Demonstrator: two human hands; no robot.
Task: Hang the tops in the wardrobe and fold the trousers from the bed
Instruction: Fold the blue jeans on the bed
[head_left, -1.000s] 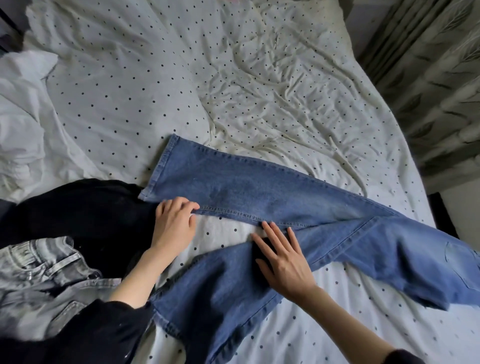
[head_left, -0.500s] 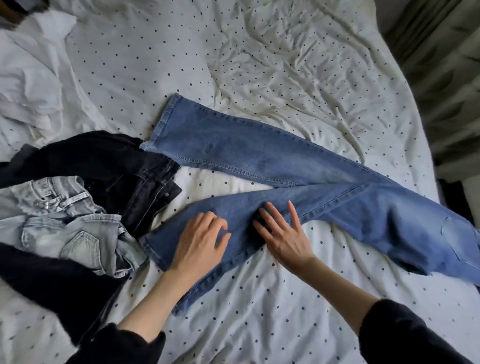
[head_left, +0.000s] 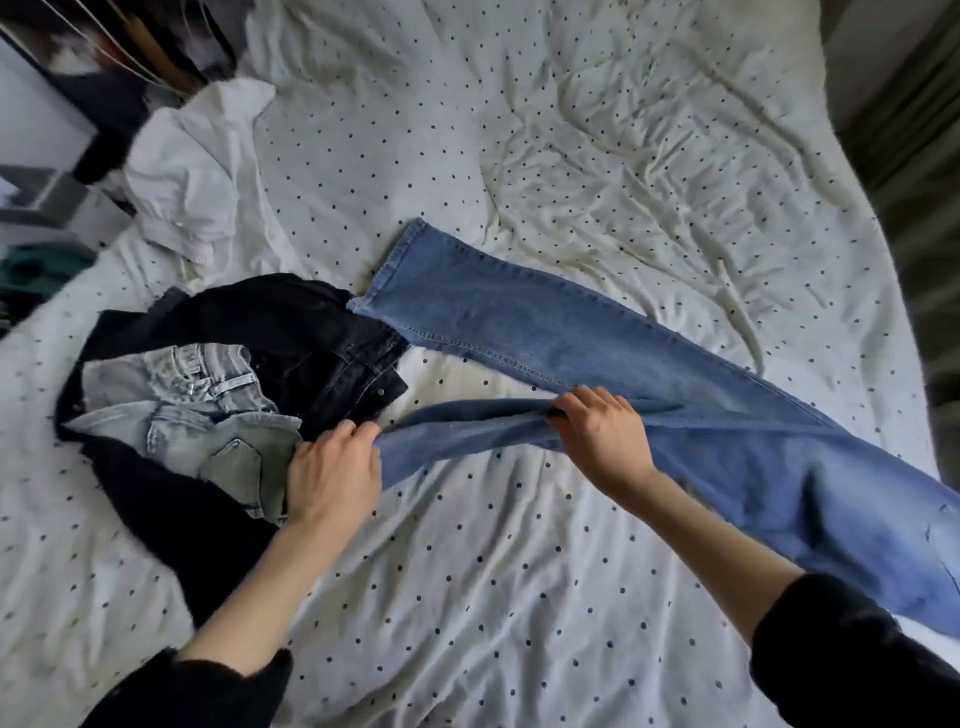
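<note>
Your left hand (head_left: 332, 475) grips the hem end of the nearer leg of the blue jeans (head_left: 597, 364), fingers curled over the cloth edge close to the bed's near-left part. Your right hand (head_left: 602, 441) pinches the same leg farther along, at its upper edge, with the fingers bent round a fold of denim. Between your two hands that leg hangs slightly raised off the sheet and creased along its length.

The other leg of the blue jeans lies flat on the bed (head_left: 571, 130), its hem pointing toward the far-left side, its seam running down to the seat, which spreads toward the right edge of the bed and off the frame. The two legs split apart in a narrow V with bare spotted sheet between them.

Just beside your left hand, toward the left edge, lies a heap: black jeans (head_left: 322, 338) with the waistband and a rivet button showing, pale grey jeans (head_left: 197, 410) crumpled on top of them, and more dark cloth beneath. The far hem of the blue jeans touches the black jeans. A white garment (head_left: 192, 171) is bunched near the far-left corner of the bed, well apart from your hands.

Both your forearms are bare, with dark sleeves (head_left: 852, 660) pushed up.
</note>
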